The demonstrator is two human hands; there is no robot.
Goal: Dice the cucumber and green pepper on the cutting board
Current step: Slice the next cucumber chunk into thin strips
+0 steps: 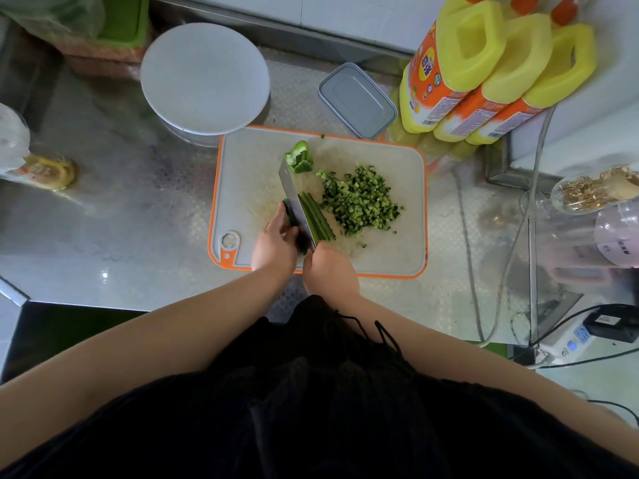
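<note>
A white cutting board [390,250] with an orange rim lies on the steel counter. A pile of diced cucumber [363,200] covers its middle right. Long cucumber strips [316,216] lie just right of a cleaver blade [295,198]. My right hand [330,269] grips the cleaver's handle at the board's near edge. My left hand [275,242] holds a dark piece of cucumber [289,212] against the blade's left side. A green pepper piece [299,161] sits at the far end of the blade.
A white round bowl [204,77] stands behind the board on the left, a grey lidded box [358,100] behind on the right. Yellow detergent jugs [484,70] crowd the back right. Cables [498,271] and a power strip [567,347] lie to the right.
</note>
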